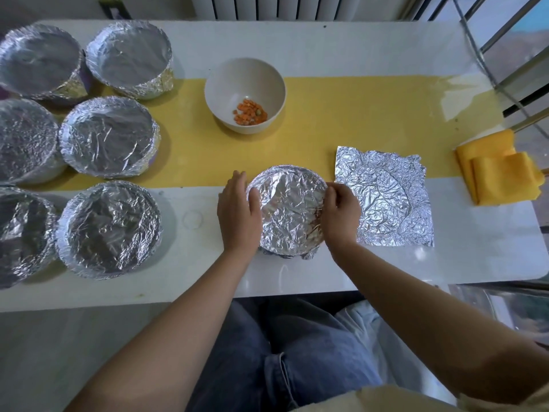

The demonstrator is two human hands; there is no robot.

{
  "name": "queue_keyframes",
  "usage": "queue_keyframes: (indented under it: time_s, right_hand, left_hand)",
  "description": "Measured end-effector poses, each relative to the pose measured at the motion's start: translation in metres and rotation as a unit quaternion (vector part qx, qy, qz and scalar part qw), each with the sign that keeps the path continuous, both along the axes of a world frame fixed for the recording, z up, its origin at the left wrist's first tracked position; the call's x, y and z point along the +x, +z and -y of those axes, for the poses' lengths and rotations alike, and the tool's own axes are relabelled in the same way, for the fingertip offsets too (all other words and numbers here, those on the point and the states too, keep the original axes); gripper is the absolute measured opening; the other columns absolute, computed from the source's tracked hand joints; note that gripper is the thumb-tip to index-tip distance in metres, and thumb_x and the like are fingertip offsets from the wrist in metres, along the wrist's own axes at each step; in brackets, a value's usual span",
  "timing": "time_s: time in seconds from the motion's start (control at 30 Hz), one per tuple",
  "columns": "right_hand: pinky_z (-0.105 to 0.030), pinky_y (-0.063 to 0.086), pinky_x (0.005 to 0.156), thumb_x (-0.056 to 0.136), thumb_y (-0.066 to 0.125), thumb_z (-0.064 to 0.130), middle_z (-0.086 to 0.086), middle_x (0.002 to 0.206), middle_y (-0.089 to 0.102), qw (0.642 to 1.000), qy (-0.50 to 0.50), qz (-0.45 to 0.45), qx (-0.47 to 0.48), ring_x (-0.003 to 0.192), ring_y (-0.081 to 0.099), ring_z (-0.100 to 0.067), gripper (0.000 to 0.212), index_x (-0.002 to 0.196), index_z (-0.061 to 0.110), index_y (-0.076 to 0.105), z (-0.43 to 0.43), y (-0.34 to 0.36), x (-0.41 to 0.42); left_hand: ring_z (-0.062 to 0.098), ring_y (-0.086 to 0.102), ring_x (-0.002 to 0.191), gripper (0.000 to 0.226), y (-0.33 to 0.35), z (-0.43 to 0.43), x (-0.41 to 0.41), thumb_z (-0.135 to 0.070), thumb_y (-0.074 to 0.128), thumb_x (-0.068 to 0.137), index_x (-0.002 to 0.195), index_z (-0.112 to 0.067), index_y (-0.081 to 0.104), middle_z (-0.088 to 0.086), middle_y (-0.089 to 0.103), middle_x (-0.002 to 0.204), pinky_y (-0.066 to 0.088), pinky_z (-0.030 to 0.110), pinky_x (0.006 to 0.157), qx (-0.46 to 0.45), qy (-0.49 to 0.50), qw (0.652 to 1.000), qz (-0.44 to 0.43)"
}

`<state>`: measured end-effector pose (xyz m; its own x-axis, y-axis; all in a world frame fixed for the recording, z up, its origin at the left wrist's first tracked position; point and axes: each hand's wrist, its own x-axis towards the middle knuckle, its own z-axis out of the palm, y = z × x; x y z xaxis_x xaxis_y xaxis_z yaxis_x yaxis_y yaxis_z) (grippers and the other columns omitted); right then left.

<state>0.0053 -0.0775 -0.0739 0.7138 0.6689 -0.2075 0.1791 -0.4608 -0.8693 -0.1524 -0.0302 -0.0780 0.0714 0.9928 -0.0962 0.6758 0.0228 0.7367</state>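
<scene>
A foil-covered bowl (pixel 289 209) stands near the table's front edge, its crinkled foil wrapped down over the rim. My left hand (pixel 237 212) lies flat against its left side with straight fingers and the thumb on the foil top. On the bowl's right rim, my right hand (pixel 338 214) has its fingers curled and pinches the foil. A loose crumpled foil sheet (pixel 386 197) lies flat just right of the bowl. Behind it stands an uncovered white bowl (pixel 245 95) holding diced carrot and a few peas.
Several foil-covered bowls fill the table's left side, the nearest (pixel 108 230) at front left. A folded yellow cloth (pixel 499 168) lies at the right edge. A yellow runner (pixel 356 114) crosses the white table (pixel 297 46). My legs are below the front edge.
</scene>
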Motion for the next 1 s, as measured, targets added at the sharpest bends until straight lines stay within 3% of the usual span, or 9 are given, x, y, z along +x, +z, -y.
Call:
queue_keyframes:
  time_s: [0.1,0.2,0.3,0.4,0.47,0.6,0.77,0.9,1.0]
  right_hand:
    - [-0.024,0.046,0.072,0.096,0.045,0.014,0.007,0.085,0.061,0.999,-0.01,-0.032,-0.009,0.074,0.056,-0.005,0.025,0.117,0.014,0.06,0.002,0.006,0.002]
    - [-0.032,0.044,0.098,0.097,0.05,0.021,0.003,0.122,0.063,0.998,0.061,0.001,0.012,0.112,0.057,-0.013,0.03,0.126,0.021,0.059,-0.003,0.005,0.009]
    - [-0.018,0.044,0.093,0.1,0.051,0.022,0.001,0.122,0.066,0.991,0.136,0.008,0.016,0.107,0.06,-0.008,0.032,0.13,0.018,0.061,-0.012,0.001,0.012]
    - [-0.006,0.041,0.072,0.1,0.051,0.013,0.004,0.097,0.068,0.99,0.138,0.016,0.026,0.078,0.056,0.005,0.028,0.123,0.011,0.066,-0.017,-0.005,0.013]
    - [-0.005,0.041,0.073,0.099,0.051,0.009,0.005,0.099,0.068,0.992,0.124,0.016,0.035,0.081,0.058,0.006,0.027,0.118,0.009,0.069,-0.018,-0.008,0.013]
    - [-0.006,0.043,0.079,0.098,0.051,0.009,0.004,0.103,0.071,0.993,0.107,0.002,0.041,0.093,0.062,-0.002,0.025,0.114,0.01,0.071,-0.019,-0.009,0.012]
    - [-0.014,0.047,0.081,0.098,0.05,0.01,0.001,0.104,0.071,0.994,0.102,-0.022,0.031,0.095,0.063,-0.006,0.027,0.116,0.011,0.07,-0.017,-0.007,0.012]
    - [-0.023,0.043,0.094,0.099,0.053,0.017,-0.003,0.122,0.063,0.987,0.145,0.062,0.042,0.109,0.055,-0.007,0.029,0.125,0.011,0.062,-0.014,-0.002,0.01]
    - [-0.034,0.045,0.085,0.093,0.061,0.021,-0.006,0.106,0.06,0.944,0.22,0.202,0.139,0.098,0.055,-0.013,0.023,0.111,0.007,0.063,-0.006,0.013,0.0]
  left_hand:
    - [0.022,0.037,0.14,0.048,-0.002,0.013,-0.002,-0.021,0.037,0.105,0.15,-0.007,0.031,0.008,0.034,0.156,0.031,0.036,0.113,-0.007,0.027,0.999,0.02]
    - [0.018,0.035,0.142,0.048,-0.004,0.015,0.0,-0.021,0.033,0.106,0.152,-0.01,0.029,0.005,0.031,0.158,0.03,0.028,0.111,-0.005,0.026,0.999,0.041]
    - [0.02,0.043,0.136,0.043,-0.01,0.015,0.003,-0.02,0.03,0.107,0.148,-0.013,0.037,0.006,0.043,0.151,0.034,0.025,0.106,-0.035,0.039,0.996,0.075]
    - [0.03,0.06,0.09,0.038,-0.015,0.013,0.006,-0.017,0.031,0.106,0.138,-0.01,0.05,0.017,0.066,0.106,0.04,0.028,0.075,-0.039,0.083,0.991,0.094]
    - [0.016,0.046,0.061,0.034,-0.017,0.013,0.009,-0.013,0.032,0.105,0.127,-0.002,0.056,0.004,0.055,0.07,0.028,0.026,0.059,-0.032,0.106,0.989,0.094]
    - [0.009,0.032,0.05,0.03,-0.021,0.012,0.01,-0.011,0.034,0.104,0.11,0.009,0.055,-0.009,0.033,0.057,0.028,0.018,0.049,-0.034,0.123,0.986,0.106]
    - [0.037,0.054,0.08,0.034,-0.014,0.007,0.005,-0.017,0.034,0.105,0.128,-0.006,0.057,0.021,0.059,0.086,0.044,0.035,0.069,-0.08,0.1,0.98,0.151]
    - [0.032,0.057,0.114,0.039,-0.004,-0.001,-0.003,-0.027,0.038,0.105,0.143,-0.021,0.047,0.017,0.061,0.127,0.045,0.041,0.097,-0.153,0.055,0.971,0.175]
    - [0.017,0.049,0.127,0.041,0.0,0.003,-0.012,-0.031,0.04,0.104,0.141,-0.015,0.047,0.002,0.054,0.139,0.038,0.028,0.104,-0.165,0.083,0.97,0.158]
